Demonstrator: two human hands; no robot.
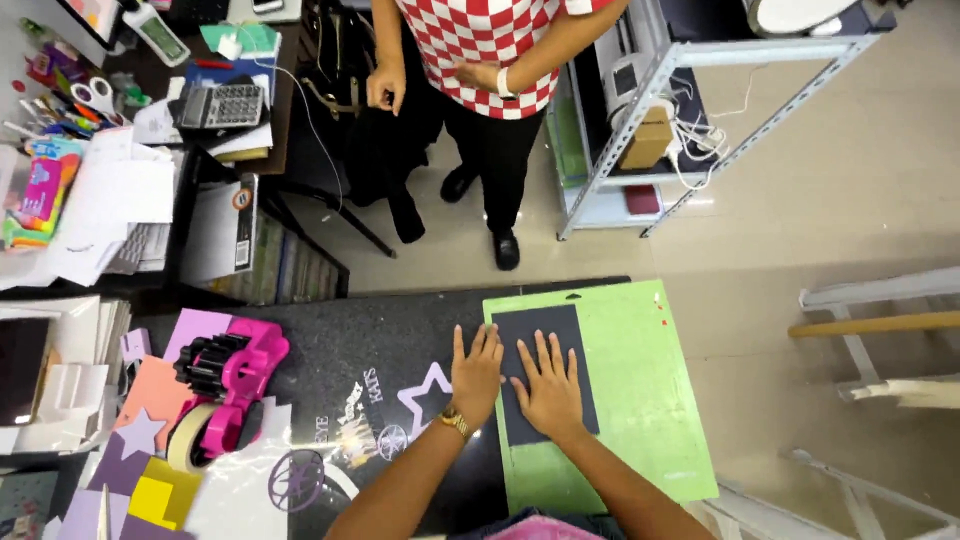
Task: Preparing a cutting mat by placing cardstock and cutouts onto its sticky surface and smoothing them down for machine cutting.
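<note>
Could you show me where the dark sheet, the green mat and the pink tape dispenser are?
dark sheet (545, 322): head view, on its bare upper part above the fingers.
green mat (640, 380): head view, on its bare right half.
pink tape dispenser (245, 375): head view, on its pink body.

A dark grey sheet (541, 345) lies on a green mat (640, 380), near a pink tape dispenser (240, 375).

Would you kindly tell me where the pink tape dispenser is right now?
In the head view, the pink tape dispenser sits on the dark table's left side, among coloured paper cut-outs, well left of the left hand.
</note>
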